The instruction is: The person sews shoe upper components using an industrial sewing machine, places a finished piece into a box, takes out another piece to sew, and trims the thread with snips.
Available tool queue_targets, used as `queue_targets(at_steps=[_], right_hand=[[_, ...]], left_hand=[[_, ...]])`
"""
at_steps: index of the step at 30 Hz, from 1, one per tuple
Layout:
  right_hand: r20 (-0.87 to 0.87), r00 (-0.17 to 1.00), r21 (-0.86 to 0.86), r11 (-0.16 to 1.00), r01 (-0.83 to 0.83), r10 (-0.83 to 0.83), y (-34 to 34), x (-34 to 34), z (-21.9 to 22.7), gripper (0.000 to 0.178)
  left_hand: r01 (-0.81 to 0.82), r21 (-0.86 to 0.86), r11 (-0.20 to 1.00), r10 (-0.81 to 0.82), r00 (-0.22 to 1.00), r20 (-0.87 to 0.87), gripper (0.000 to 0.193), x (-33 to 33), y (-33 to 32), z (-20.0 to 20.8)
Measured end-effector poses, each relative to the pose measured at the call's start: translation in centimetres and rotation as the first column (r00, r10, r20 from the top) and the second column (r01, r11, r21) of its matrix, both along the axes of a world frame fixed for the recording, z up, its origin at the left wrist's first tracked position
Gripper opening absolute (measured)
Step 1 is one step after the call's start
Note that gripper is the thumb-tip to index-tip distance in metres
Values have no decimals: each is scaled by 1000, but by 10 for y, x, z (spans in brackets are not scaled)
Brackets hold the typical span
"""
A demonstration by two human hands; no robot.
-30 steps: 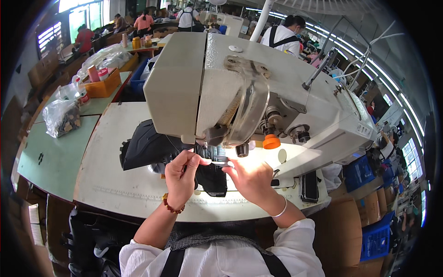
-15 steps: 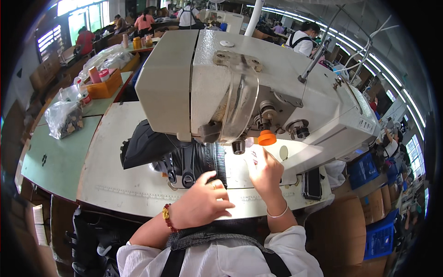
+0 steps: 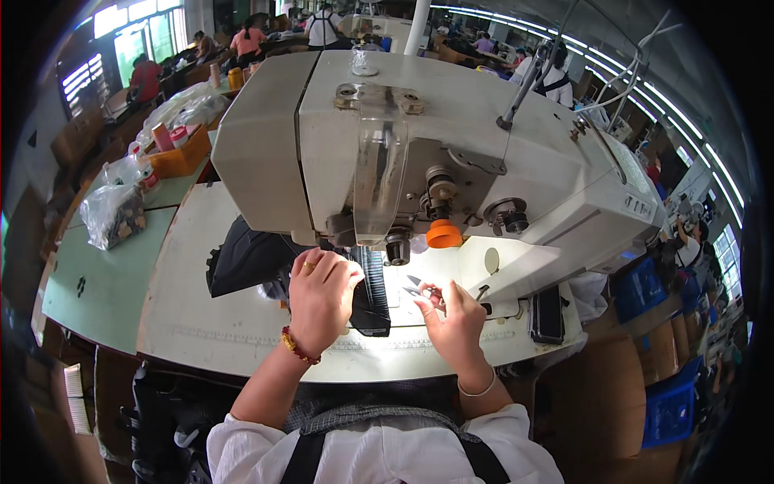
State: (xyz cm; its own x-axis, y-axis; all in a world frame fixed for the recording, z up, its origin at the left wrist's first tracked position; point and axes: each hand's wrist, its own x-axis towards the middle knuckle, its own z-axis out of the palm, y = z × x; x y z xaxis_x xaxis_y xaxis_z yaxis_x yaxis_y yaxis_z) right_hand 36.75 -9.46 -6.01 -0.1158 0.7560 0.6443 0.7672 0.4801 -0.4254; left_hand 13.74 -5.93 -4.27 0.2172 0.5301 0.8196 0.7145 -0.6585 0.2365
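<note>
My right hand (image 3: 455,321) is closed on a pair of thread snips (image 3: 414,287), whose pointed blades stick out to the left, spread a little apart. My left hand (image 3: 322,294) is over the black sewn piece (image 3: 254,262), fingers bent together; whatever they pinch is hidden. The piece lies left of and below the sewing machine's head, a ribbed strip (image 3: 375,282) running along its right side. Above both hands looms the large pale sewing machine (image 3: 484,137), with an orange knob (image 3: 443,234) on its front. The needle area is partly hidden.
A black phone-like slab (image 3: 547,316) lies at the table's right end. On the green side table (image 3: 105,282) to the left are a clear plastic bag of small pieces (image 3: 114,216) and an orange box (image 3: 184,155) with thread spools. Blue crates (image 3: 671,410) stand on the right. Other people work farther back.
My right hand has drawn back from beneath the machine head, and the snips now show in it. My left hand has moved up and left onto the black piece, its fingers closing. The view has shifted slightly.
</note>
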Motion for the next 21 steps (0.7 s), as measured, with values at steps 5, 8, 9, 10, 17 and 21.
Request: queue_targets(at_steps=[5, 8, 9, 10, 17, 21], right_hand=[[96, 994, 88, 994, -66, 58, 1, -20, 4, 26], [227, 974, 215, 974, -67, 17, 4, -30, 10, 25], [272, 962, 248, 967, -66, -4, 4, -33, 12, 25], [307, 951, 288, 955, -66, -27, 6, -35, 15, 24], [380, 925, 380, 910, -165, 9, 22, -47, 26, 17], [286, 954, 271, 947, -174, 93, 22, -37, 16, 21]], left_hand=[[19, -65, 998, -19, 1000, -1, 8, -2, 1, -5], [72, -100, 992, -70, 997, 28, 9, -5, 0, -7], [72, -101, 992, -68, 997, 37, 9, -5, -1, -8], [78, -97, 992, -73, 995, 61, 9, -5, -1, -9], [81, -50, 995, -79, 996, 32, 11, -4, 0, -8], [147, -84, 986, -145, 989, 24, 13, -8, -7, 4]])
